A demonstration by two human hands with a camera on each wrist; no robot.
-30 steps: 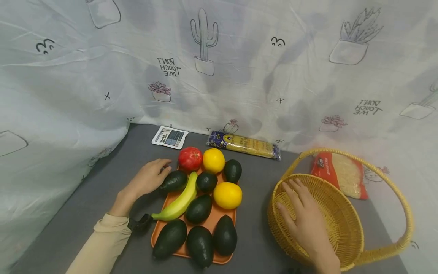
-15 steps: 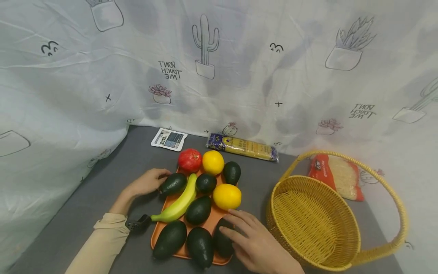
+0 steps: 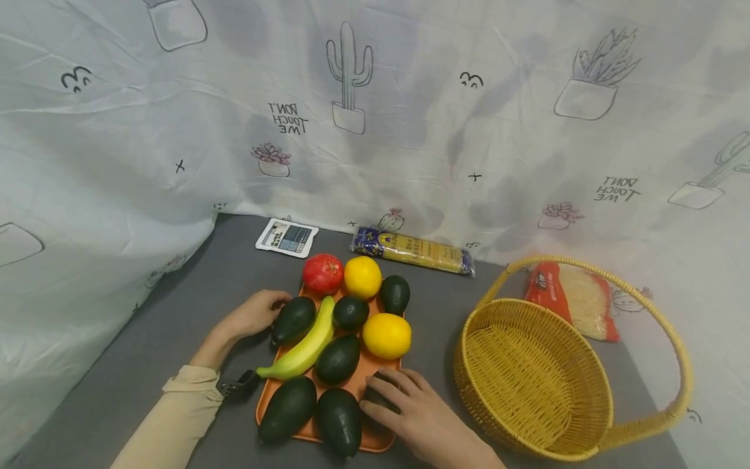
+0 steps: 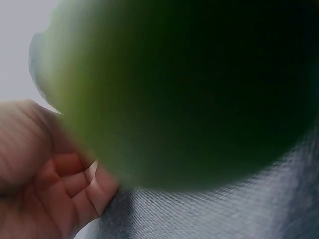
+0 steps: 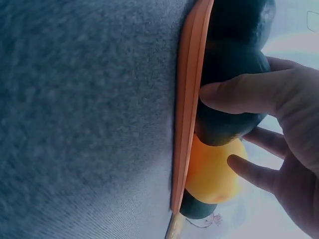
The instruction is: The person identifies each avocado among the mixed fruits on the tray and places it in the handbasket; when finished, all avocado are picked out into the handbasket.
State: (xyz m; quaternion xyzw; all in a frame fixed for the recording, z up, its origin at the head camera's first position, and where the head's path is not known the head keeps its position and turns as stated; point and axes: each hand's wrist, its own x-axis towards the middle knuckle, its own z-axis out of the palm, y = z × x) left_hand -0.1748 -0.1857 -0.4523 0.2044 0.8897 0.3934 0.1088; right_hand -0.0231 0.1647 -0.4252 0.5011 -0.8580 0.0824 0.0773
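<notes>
At the tray's upper left edge, my left hand [image 3: 253, 314] has its fingers curled at an avocado [image 3: 294, 320]. In the left wrist view a big blurred green shape [image 4: 199, 89] hides the fingertips of my left hand [image 4: 60, 194]. My right hand [image 3: 420, 412] grips another avocado [image 3: 383, 391] at the tray's lower right. The right wrist view shows the thumb of my right hand [image 5: 284, 104] on one side of this avocado [image 5: 224, 124]. Around them on the orange tray [image 3: 375, 440] lie several more avocados, a banana [image 3: 301, 348], two lemons and a pomegranate [image 3: 323, 273].
A wicker basket [image 3: 527, 384] with a tall handle stands to the right. Behind it lies a red-and-clear food bag [image 3: 577, 296]. At the back are a pasta pack [image 3: 413, 251] and a flat white package [image 3: 287, 238]. A printed curtain [image 3: 410, 98] hangs behind.
My right hand has moved from over the basket to the lower right avocado and closed on it. My left hand has come lower, and the avocado by it has turned.
</notes>
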